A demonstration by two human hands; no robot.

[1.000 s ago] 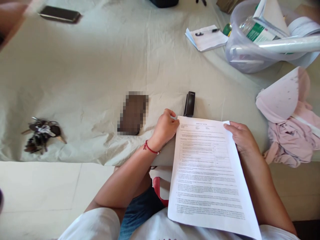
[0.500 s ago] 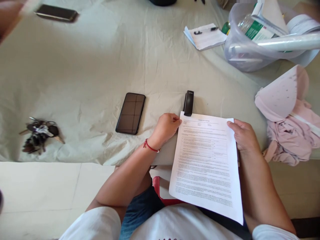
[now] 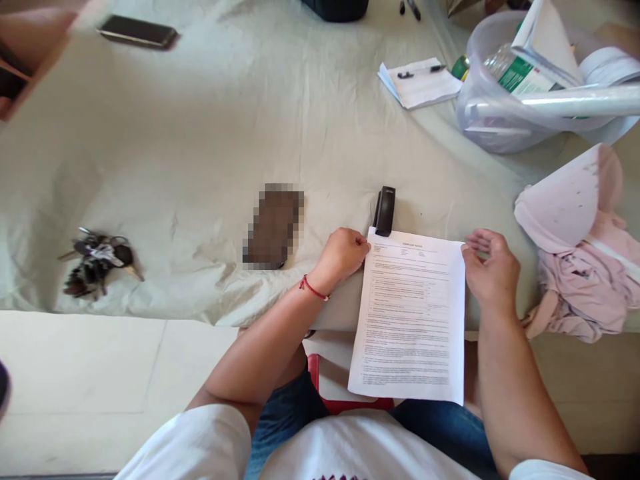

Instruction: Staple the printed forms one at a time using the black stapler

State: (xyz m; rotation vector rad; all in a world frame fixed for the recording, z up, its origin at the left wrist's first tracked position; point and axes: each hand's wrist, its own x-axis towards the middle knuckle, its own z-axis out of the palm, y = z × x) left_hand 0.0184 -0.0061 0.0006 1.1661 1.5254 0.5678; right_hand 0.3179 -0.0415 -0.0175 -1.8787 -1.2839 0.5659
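left hand (image 3: 344, 255): fingers curled shut, pinching the top left corner of the printed sheets (image 3: 411, 317); red thread band on the wrist.
right hand (image 3: 490, 272): at the sheets' top right edge, fingers loosely spread and half open; looks like only the thumb side touches the paper, no firm grip.
printed sheets: lie half on the cloth-covered table (image 3: 200, 167), lower half hanging over the near edge above the person's lap; top left corner sits at or under the mouth of the black stapler (image 3: 385, 210).
done so far: sheets look squared up and brought to the stapler, corner in place as far as I can judge.
left: stapler is not pressed, no hand on it; no staple visible in the corner.
hard to tell: whether the corner is really inside the stapler or just touching it; how many sheets in the stack; print too small to read.
hidden or cut off: flat object (image 3: 273, 227) left of the stapler is blurred out; someone else's arm top left is out of focus and cropped; plastic tub (image 3: 493, 107) top right runs off frame, contents jumbled.
other things: bunch of keys (image 3: 97, 260) far left, phone (image 3: 137, 32) at top, pink cloth (image 3: 580, 267) right.
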